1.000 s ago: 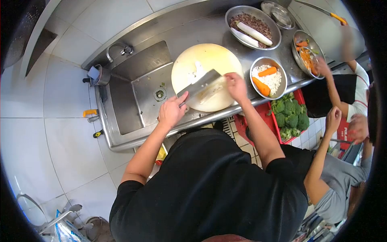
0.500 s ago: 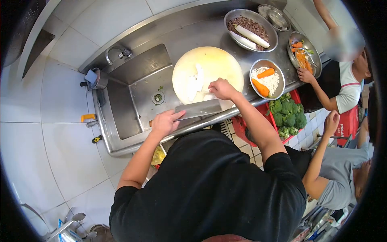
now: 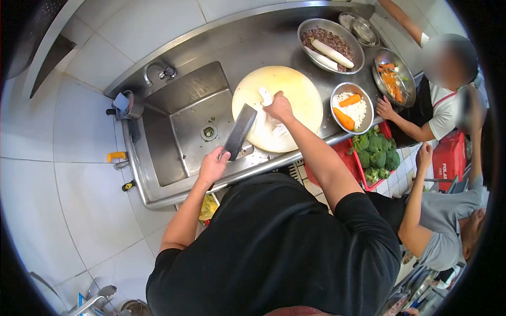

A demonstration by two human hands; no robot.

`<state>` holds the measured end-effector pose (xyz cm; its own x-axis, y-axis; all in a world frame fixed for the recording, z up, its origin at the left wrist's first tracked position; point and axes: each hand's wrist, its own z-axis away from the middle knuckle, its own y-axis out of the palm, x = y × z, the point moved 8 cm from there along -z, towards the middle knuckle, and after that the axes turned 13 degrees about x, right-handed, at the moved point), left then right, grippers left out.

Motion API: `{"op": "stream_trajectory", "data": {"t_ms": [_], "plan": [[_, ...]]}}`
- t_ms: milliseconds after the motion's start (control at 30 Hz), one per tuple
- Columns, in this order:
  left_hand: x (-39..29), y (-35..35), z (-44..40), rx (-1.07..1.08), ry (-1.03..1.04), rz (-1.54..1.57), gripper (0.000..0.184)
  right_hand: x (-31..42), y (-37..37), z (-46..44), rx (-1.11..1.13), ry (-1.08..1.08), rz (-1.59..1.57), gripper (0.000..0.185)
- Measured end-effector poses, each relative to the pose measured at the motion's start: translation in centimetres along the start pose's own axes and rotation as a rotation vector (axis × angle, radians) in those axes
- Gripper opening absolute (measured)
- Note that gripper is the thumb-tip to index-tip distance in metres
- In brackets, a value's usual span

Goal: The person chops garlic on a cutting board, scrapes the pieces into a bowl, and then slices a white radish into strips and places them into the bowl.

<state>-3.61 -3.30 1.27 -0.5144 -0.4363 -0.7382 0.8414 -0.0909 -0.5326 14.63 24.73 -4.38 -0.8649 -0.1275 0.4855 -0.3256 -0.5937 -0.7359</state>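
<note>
A cleaver (image 3: 240, 130) is gripped by its handle in my left hand (image 3: 213, 165); the blade tilts up over the board's left edge. Over the round cutting board (image 3: 303, 105), my right hand (image 3: 279, 107) has its fingers closed around a piece of white vegetable (image 3: 265, 96), whose exact kind I cannot make out. More white pieces (image 3: 274, 129) lie on the board under and beside that hand, partly hidden by it and the forearm.
Left of the board is a metal sink (image 3: 192, 131) with a faucet (image 3: 158, 71). To the right stand a bowl (image 3: 363, 66) with whole white vegetables, a bowl (image 3: 334, 117) with carrots and a bowl (image 3: 414, 92) of carrot pieces. Broccoli (image 3: 377, 152) fills a red crate. Co-workers (image 3: 443, 253) are at right.
My left hand has swung the cleaver from flat along the board's near edge to tilted upright at its left. My right hand has moved up and left onto a white piece.
</note>
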Motion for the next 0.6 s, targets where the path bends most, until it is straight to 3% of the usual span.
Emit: {"op": "stream_trajectory", "data": {"t_ms": [100, 133, 233, 267, 400, 600], "plan": [[-0.2, 0.7, 0.8, 0.039, -0.031, 0.008, 0.03, -0.2, -3.0, 1.3, -0.404, -0.049, 0.267, 0.066], [0.3, 0.9, 0.9, 0.028, -0.031, 0.013, 0.03, -0.3, -3.1, 1.7, -0.409, -0.106, 0.205, 0.066], [1.5, 0.7, 0.8, -0.05, -0.019, 0.021, 0.031, 0.9, 0.3, 2.8, 0.048, -0.046, 0.116, 0.062], [1.9, 0.3, 0.5, -0.08, -0.013, 0.029, 0.031, 1.7, 1.0, 4.2, 0.068, -0.014, 0.113, 0.061], [3.5, -1.3, -0.7, -0.07, -0.129, 0.088, 0.031, 1.1, 3.7, 2.9, -0.091, -0.055, -0.09, 0.059], [2.5, -3.5, -2.1, -0.105, -0.02, -0.045, 0.036, 1.0, 2.9, 1.5, -0.124, -0.087, -0.18, 0.039]]}}
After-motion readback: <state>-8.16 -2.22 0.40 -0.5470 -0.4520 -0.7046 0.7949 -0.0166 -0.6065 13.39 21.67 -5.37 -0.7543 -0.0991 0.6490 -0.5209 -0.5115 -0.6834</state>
